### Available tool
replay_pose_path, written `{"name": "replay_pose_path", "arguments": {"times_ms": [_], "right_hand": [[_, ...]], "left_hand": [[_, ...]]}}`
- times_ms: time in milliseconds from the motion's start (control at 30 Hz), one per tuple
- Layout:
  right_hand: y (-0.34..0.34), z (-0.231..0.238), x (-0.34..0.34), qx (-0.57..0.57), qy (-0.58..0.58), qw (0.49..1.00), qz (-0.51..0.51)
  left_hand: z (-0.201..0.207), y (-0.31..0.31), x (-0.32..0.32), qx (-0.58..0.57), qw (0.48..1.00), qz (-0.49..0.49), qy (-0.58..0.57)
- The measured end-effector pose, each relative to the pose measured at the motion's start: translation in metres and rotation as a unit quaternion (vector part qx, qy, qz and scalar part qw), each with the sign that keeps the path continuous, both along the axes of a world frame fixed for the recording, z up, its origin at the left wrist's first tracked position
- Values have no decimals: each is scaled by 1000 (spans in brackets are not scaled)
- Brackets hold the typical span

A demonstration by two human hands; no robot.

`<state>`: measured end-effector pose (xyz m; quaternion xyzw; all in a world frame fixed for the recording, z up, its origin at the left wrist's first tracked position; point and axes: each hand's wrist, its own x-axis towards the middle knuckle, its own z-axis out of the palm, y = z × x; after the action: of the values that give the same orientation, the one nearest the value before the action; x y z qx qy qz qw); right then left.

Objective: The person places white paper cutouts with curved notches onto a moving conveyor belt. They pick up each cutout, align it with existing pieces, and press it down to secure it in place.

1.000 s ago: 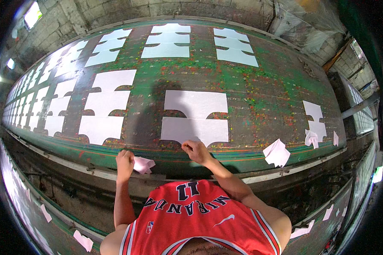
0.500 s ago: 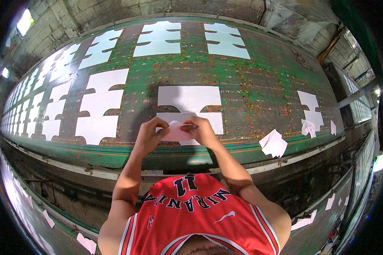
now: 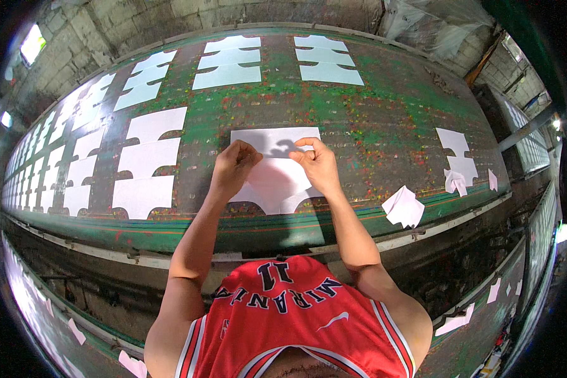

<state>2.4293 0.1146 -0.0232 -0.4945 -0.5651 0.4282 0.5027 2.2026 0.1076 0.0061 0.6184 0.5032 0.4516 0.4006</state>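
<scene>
A thin white cut fabric panel (image 3: pixel 278 179), pinkish in the shade, spans between my hands over the green table. My left hand (image 3: pixel 233 169) is closed, its thumb and fingertips pinching the panel's upper left edge. With thumb and forefinger, my right hand (image 3: pixel 319 165) pinches the upper right edge; its other fingers curl. Just beyond my fingers lies a flat white panel (image 3: pixel 246 135), with hand shadows across it. Where the held panel ends and the white fabric beneath begins is hard to tell.
Rows of white cut panels (image 3: pixel 148 151) lie to the left, and more (image 3: pixel 327 58) along the far side. Crumpled pieces (image 3: pixel 403 206) rest near the right front edge, close to two flat panels (image 3: pixel 457 151). A pale rail (image 3: pixel 416 238) borders the table's near side.
Both hands have moved away from me, farther over the table, and a little apart. The panel between them has spread out from a small bunched shape into a wider sheet.
</scene>
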Motion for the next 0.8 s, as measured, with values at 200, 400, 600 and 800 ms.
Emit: {"name": "replay_pose_path", "arguments": {"times_ms": [200, 400, 600, 800], "right_hand": [[6, 5, 17, 6, -120, 992, -24], [14, -4, 25, 40, -81, 996, -6], [8, 9, 30, -102, 157, 982, 41], [7, 18, 34, -102, 270, 957, 17]], "left_hand": [[-1, 5, 0, -28, 996, -80, -18], [-9, 14, 6, -116, 989, -86, 16], [-9, 8, 12, -142, 983, -100, -62], [-22, 10, 12, -148, 978, -127, -78]]}}
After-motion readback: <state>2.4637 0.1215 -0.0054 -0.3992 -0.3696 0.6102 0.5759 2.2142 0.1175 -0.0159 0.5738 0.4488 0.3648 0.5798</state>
